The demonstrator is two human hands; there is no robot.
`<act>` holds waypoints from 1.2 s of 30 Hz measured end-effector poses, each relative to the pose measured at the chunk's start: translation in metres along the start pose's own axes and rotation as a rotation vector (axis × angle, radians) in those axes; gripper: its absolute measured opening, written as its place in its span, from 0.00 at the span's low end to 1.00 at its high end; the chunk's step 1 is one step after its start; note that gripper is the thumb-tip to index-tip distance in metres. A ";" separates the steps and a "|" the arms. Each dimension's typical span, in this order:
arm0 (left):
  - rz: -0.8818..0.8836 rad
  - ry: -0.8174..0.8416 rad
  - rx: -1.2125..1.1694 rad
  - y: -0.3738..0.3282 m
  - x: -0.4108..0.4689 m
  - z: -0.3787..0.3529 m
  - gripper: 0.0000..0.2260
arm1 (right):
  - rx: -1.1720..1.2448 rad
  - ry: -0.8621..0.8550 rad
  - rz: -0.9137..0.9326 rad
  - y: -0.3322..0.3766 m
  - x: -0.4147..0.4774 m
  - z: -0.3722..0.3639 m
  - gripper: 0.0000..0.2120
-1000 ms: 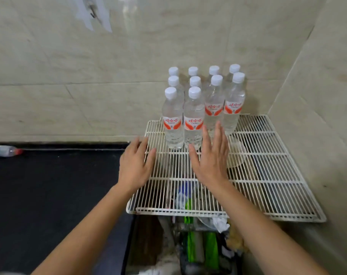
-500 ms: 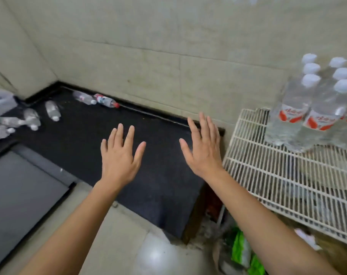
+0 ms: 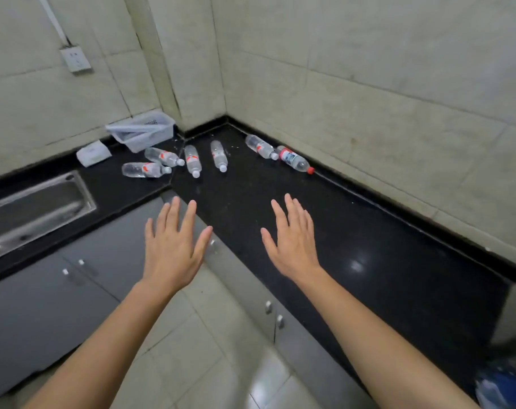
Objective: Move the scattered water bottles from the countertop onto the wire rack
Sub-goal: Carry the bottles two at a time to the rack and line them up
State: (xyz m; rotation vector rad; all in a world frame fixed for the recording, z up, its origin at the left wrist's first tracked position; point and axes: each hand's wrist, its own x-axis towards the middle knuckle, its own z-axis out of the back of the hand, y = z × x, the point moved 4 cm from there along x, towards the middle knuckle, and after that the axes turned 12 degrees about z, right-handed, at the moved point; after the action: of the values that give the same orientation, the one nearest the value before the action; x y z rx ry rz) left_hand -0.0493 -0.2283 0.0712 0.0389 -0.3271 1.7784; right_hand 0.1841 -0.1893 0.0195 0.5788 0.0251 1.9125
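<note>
Several clear water bottles lie on their sides in the far corner of the black countertop (image 3: 369, 231). One with a white cap (image 3: 219, 155) points toward me, another (image 3: 192, 160) lies left of it, and a red-capped bottle (image 3: 294, 159) rests along the right wall. My left hand (image 3: 171, 246) and my right hand (image 3: 292, 240) hover flat with fingers spread, well short of the bottles, holding nothing. The wire rack is out of view.
A steel sink (image 3: 32, 208) is set in the counter at the left. A clear plastic bin (image 3: 141, 131) and a white packet (image 3: 93, 153) sit behind the bottles. Grey cabinet doors (image 3: 74, 284) and tiled floor (image 3: 197, 349) lie below.
The view has swung left from the wire rack with its standing bottles to the counter corner. Both hands came off the rack and now hover empty above the counter's front edge.
</note>
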 end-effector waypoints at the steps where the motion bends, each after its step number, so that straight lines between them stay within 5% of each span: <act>1: 0.012 0.010 0.003 0.009 0.011 -0.003 0.34 | 0.003 0.007 0.003 0.005 0.012 -0.008 0.31; 27: 0.131 0.169 0.111 0.131 0.392 -0.125 0.30 | 0.136 0.233 0.098 -0.006 0.402 -0.229 0.27; 36: -0.091 0.436 0.238 0.163 0.530 -0.227 0.34 | 0.090 0.484 -0.181 -0.035 0.466 -0.314 0.31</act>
State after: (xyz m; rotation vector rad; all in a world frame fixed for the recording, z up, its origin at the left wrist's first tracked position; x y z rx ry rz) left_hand -0.2962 0.2985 -0.0719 -0.1612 0.1976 1.6747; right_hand -0.0507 0.3111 -0.0897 0.1540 0.4608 1.8381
